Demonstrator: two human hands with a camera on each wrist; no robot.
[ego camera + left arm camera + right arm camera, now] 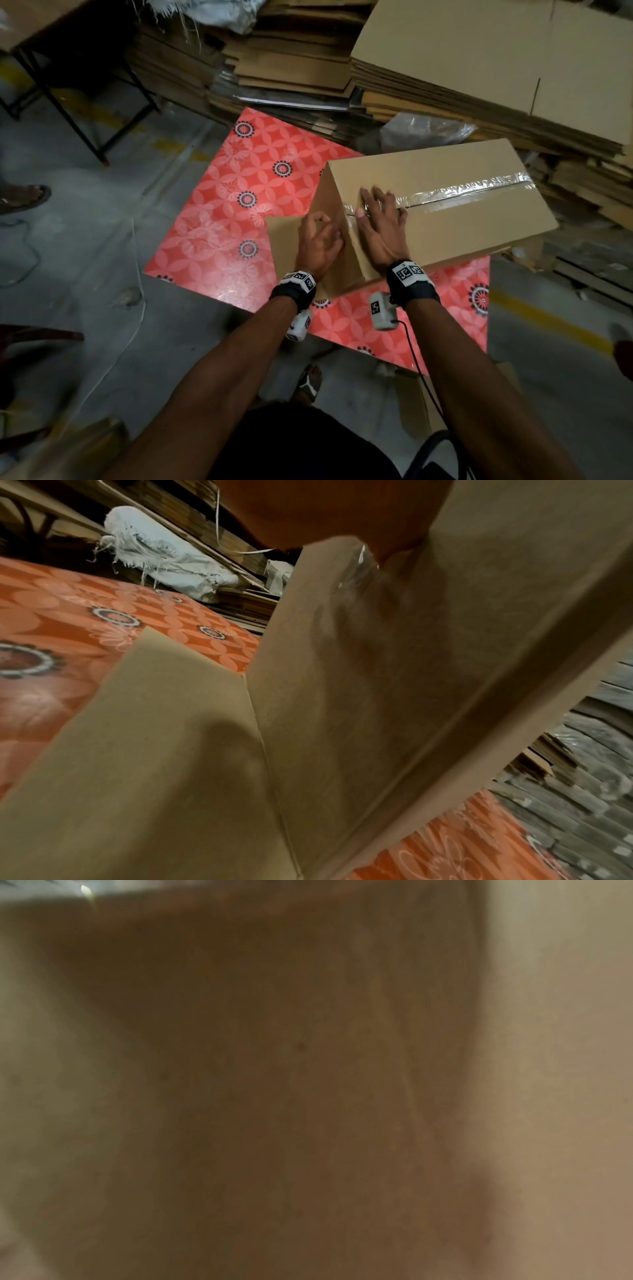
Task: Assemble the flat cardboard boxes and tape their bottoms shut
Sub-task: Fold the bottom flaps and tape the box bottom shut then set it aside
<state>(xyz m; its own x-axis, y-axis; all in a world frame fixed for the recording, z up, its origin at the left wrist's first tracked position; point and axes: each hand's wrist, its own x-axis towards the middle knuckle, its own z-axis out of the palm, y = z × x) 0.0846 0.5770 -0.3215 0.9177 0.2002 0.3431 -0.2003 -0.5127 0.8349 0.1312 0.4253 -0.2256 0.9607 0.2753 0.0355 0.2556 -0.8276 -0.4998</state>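
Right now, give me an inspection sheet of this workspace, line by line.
Surface: red floral-patterned tabletop, box resting on it.
Job's things: cardboard box lies bottom up; clear tape runs along the centre seam and over the near edge.
Clutter: crumpled plastic wrap behind the box.
Grippers: right hand lies flat on the tape end; left hand rests, fingers curled, against the box's end face.
Cables: black cable from the right wrist camera.
Surroundings: stacks of flat cartons; concrete floor; another person's sandalled foot.
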